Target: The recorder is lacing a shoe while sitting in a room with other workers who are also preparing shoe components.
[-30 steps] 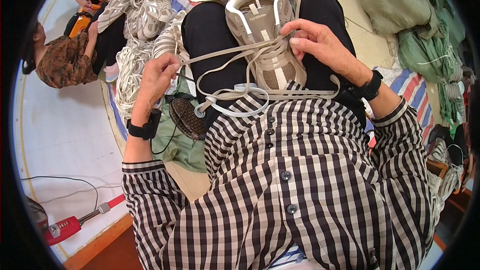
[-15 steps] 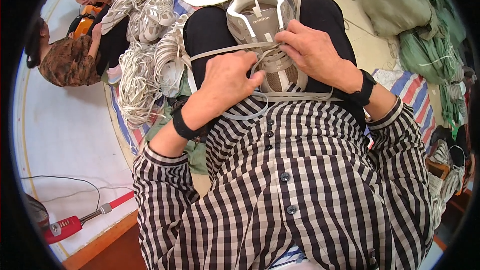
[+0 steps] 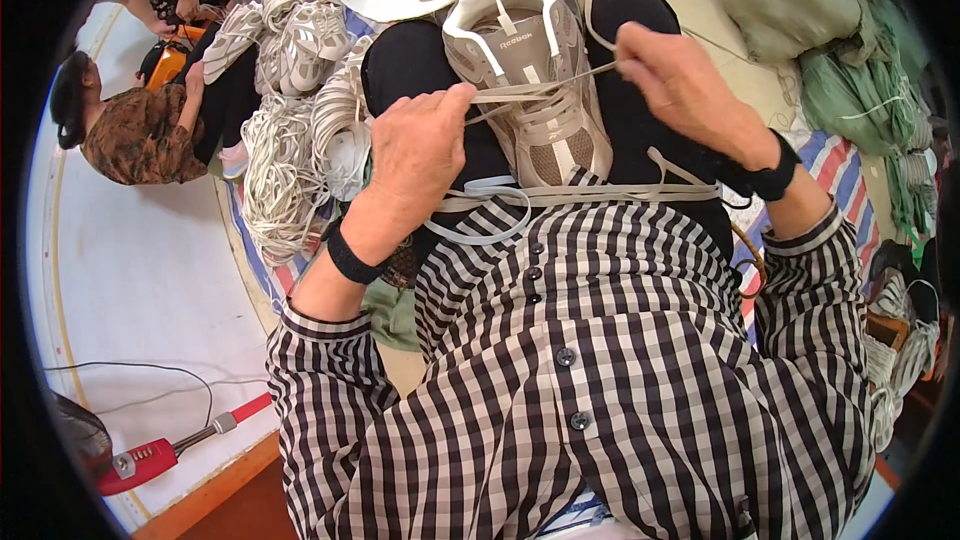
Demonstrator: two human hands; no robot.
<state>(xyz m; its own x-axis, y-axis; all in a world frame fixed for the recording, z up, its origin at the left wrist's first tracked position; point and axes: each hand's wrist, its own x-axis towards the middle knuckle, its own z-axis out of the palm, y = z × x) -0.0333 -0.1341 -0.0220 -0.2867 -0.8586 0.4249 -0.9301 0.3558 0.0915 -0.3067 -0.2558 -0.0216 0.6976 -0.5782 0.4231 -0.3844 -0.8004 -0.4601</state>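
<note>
The shoe (image 3: 530, 90) lies on the person's lap, toe toward the body and heel pointing away, resting between the black-trousered thighs. Half a second ago both hands were pressed down close together over its upper; now they have drawn apart. The left hand (image 3: 420, 155) has lifted off the shoe and sits just left of it, its grip clenched on one end of the flat pale lace (image 3: 540, 92). The right hand (image 3: 680, 80) has swung out to the right of the shoe, thumb and fingers pinched on the other end. Between the two the lace now runs taut across the eyelet rows, where before it was slack and covered by the hands. That reads as a tightening pull: the lace looks threaded through at this row and is being drawn snug, so the lacing seems to be partway up the shoe rather than finished.

Loose lengths of lace still trail over the waist of the checked shirt (image 3: 600, 380), one loop hanging below the left wrist. To the left of the lap sit a pile of white laces (image 3: 280, 180) and more shoes (image 3: 300, 35). Another person (image 3: 130, 130) sits on the floor beyond them.
</note>
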